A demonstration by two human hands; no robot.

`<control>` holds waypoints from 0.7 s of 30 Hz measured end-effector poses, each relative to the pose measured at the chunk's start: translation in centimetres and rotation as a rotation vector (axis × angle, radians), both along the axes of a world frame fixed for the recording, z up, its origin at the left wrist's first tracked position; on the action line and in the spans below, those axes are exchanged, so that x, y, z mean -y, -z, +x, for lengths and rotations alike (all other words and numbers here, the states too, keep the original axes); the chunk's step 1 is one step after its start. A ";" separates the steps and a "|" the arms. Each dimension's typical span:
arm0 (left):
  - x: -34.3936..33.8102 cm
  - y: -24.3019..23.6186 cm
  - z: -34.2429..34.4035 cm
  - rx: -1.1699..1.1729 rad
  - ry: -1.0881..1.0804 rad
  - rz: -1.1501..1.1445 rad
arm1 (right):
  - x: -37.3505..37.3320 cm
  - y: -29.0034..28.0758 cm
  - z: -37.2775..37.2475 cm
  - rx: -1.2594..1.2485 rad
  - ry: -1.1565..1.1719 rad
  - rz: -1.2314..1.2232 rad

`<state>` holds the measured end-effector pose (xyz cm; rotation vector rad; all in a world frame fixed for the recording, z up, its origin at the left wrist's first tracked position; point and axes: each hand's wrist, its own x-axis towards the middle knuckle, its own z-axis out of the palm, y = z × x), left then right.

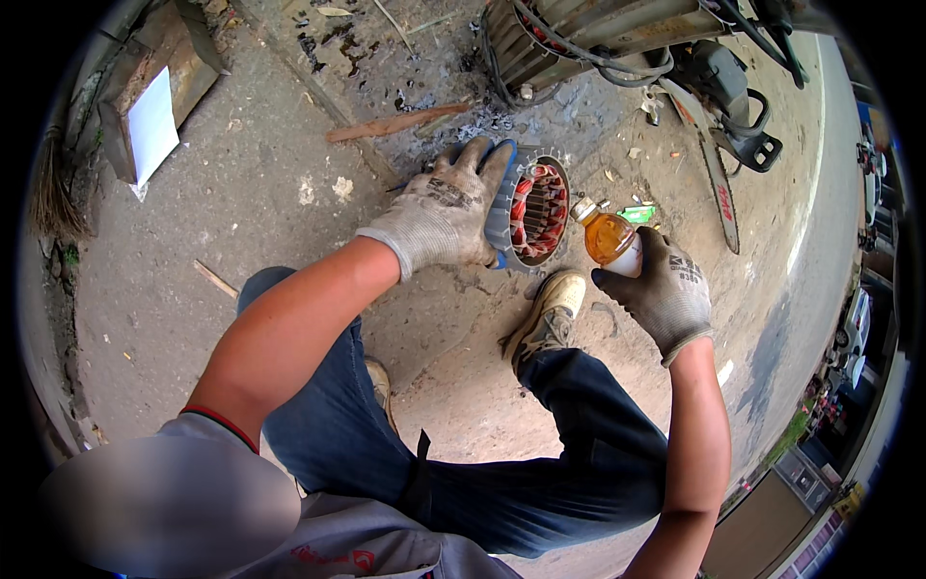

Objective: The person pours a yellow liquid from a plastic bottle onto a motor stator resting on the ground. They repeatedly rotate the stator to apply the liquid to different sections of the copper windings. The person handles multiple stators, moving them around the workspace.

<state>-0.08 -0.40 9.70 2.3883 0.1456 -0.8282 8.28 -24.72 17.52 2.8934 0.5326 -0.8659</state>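
Note:
My gloved left hand point(447, 203) grips the side of a metal motor stator point(537, 210), which stands tilted with its open end showing slotted laminations and red-and-white wrapped windings. My gloved right hand point(651, 285) holds a plastic bottle point(608, 236) of amber liquid, tipped so its pale neck points toward the stator's rim, just to the right of it. Whether liquid is coming out cannot be seen. A small green wrapper point(637, 213) lies on the ground behind the bottle.
A large ribbed motor housing point(540, 72) with cables is at the back. A chainsaw point(723, 145) lies right of it, a wood strip point(386, 125) behind my left hand. A box with white paper point(152, 130) and a broom point(53, 188) are at left, parked cars point(849, 338) far right.

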 end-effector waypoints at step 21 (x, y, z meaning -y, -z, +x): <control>-0.6 0.7 0.3 0.009 -0.035 -0.003 | -1.3 0.6 0.6 0.030 -0.093 0.032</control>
